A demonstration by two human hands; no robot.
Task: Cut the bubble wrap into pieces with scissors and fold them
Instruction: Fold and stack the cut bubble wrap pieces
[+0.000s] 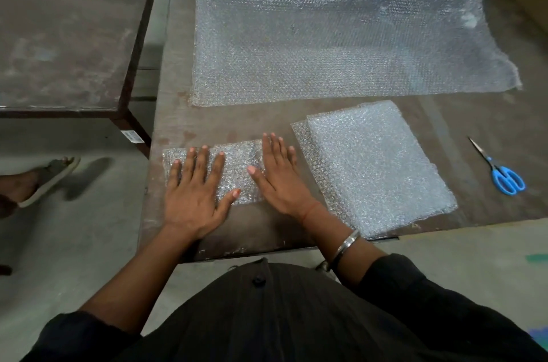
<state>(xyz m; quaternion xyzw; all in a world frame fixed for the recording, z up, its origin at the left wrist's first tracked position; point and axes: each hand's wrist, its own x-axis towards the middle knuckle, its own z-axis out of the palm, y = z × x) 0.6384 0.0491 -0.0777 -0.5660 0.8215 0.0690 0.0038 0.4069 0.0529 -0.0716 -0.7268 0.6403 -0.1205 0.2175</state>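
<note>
Here, both palms flat on folded piece near worktop edge.
Left hand, right hand spread open; scissors well right, bare worktop between.

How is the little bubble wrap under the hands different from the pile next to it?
The small folded piece is narrower than the stack. Both hands, left hand and right hand, press flat on the small folded piece; nothing touches the stack. The small folded piece looks thin and see-through; the stack looks thicker and whiter. Both are clear bubble wrap lying on the table.
</note>
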